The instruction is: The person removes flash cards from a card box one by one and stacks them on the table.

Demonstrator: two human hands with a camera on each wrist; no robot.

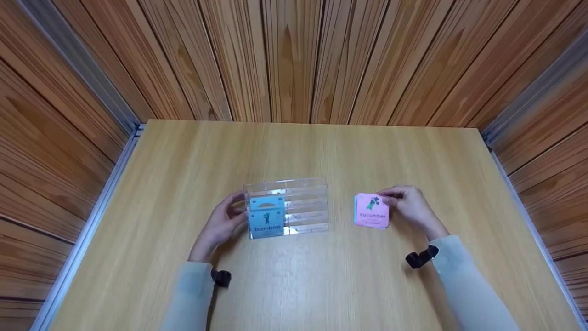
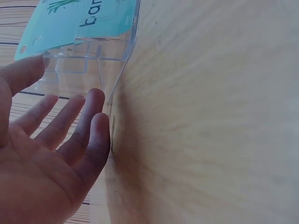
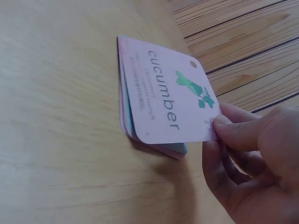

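A clear plastic tiered rack [image 1: 307,202] stands on the table, with two blue cards in its left column. The front blue card [image 1: 267,223] reads "bamboo"; another blue card [image 1: 267,202] shows partly behind it. At the rack's left side is my left hand [image 1: 223,224], its fingers loosely bent and its thumb at the rack's edge; whether it touches is hard to tell. My right hand [image 3: 254,158] pinches the edge of a pink "cucumber" card [image 3: 161,93] between thumb and fingers. This card lies tilted over a stack of cards [image 3: 126,114], mostly hidden beneath it.
Both hands work above a light wooden table [image 1: 294,280]. Wood-plank walls [image 1: 287,59] rise behind it and at both sides, with metal rails along the edges. Small black devices [image 1: 223,278] are strapped at the wrists.
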